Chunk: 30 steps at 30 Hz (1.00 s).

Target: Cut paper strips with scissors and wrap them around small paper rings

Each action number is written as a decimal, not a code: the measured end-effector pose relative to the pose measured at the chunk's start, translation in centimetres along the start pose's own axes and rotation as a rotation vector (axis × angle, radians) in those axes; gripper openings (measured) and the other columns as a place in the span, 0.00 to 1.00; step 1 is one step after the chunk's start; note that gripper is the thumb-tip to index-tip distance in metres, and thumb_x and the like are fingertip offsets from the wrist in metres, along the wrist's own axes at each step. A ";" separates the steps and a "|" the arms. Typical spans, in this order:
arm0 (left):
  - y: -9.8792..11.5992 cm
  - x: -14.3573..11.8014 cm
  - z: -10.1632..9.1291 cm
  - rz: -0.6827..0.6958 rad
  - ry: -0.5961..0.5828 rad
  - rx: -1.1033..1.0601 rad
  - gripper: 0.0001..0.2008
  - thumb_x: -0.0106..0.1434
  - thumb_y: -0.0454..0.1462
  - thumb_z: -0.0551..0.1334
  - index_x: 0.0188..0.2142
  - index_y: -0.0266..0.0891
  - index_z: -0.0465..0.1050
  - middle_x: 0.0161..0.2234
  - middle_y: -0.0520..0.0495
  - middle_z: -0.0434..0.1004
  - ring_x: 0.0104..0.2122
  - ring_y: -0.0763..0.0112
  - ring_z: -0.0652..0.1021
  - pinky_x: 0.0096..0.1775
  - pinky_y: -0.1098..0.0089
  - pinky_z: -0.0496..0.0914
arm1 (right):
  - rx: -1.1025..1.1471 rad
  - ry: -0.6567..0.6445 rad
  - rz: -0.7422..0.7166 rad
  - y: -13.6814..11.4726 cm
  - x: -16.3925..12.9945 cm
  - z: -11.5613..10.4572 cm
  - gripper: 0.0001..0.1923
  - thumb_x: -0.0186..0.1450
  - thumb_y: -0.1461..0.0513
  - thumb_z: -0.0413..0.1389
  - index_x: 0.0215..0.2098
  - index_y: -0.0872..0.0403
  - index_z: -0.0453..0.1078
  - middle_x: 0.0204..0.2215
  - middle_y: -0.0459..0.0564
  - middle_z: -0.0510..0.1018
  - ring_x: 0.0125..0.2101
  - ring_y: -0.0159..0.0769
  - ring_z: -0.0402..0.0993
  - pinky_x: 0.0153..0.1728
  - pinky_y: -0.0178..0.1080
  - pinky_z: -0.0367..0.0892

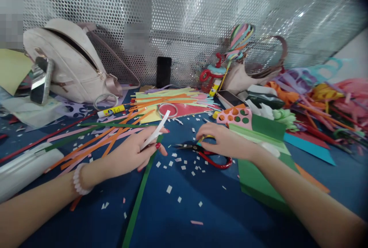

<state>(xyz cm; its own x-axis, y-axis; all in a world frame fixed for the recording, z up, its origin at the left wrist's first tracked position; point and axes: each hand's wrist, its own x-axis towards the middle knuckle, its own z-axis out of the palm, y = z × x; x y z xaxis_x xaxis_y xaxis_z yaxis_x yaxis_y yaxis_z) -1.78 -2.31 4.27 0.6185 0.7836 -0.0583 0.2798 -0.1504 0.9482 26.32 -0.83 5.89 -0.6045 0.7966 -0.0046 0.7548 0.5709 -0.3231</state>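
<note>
A narrow white paper strip (156,131) sticks up from between the fingers of my left hand (135,148). The thumb and the other fingers of that hand are loosely bent. Beneath it, a long green paper strip (140,190) runs toward the front of the table. My right hand (215,138) has its fingers closed at the handle end of the scissors (220,163), which have dark blades and a red loop. The blades point left, low over the table. Part of the handle, with a yellow bit, is covered by the fingers. Small white paper pieces (184,167) lie scattered around.
Orange strips (112,140) and a glue stick (111,110) lie at left, near a pale backpack (69,60). A phone (163,72) stands at the back. Folded green paper (258,179) lies under my right forearm. Coloured paper is heaped at right (322,94).
</note>
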 end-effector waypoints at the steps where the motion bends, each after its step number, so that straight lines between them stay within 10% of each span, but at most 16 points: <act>1: -0.1 0.0 0.1 -0.001 -0.013 -0.005 0.18 0.67 0.36 0.49 0.56 0.46 0.53 0.39 0.46 0.75 0.13 0.88 0.63 0.17 0.80 0.60 | 0.027 0.041 -0.008 -0.2 0.3 0.5 0.09 0.62 0.61 0.50 0.37 0.53 0.71 0.36 0.51 0.74 0.39 0.39 0.68 0.42 0.42 0.62; 19: -0.5 -0.1 0.5 -0.033 -0.063 -0.105 0.19 0.66 0.34 0.49 0.55 0.46 0.48 0.35 0.48 0.75 0.13 0.87 0.63 0.17 0.80 0.59 | 0.573 0.194 0.168 -0.7 1.8 4.2 0.03 0.63 0.61 0.48 0.33 0.52 0.61 0.30 0.45 0.66 0.29 0.32 0.63 0.33 0.36 0.62; 30: 0.6 -0.8 1.8 0.039 -0.134 0.209 0.23 0.63 0.32 0.50 0.57 0.45 0.50 0.29 0.54 0.77 0.15 0.81 0.59 0.20 0.77 0.54 | 0.941 0.127 0.136 -6.7 0.9 4.2 0.04 0.59 0.61 0.54 0.29 0.53 0.65 0.31 0.46 0.70 0.30 0.31 0.65 0.32 0.35 0.61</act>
<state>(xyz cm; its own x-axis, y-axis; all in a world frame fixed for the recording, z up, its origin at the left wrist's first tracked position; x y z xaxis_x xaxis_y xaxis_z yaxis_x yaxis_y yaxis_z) -0.83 -4.11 4.36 0.7200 0.6897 -0.0766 0.3904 -0.3114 0.8664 19.62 -4.76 4.06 -0.4529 0.8914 -0.0133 0.2689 0.1224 -0.9554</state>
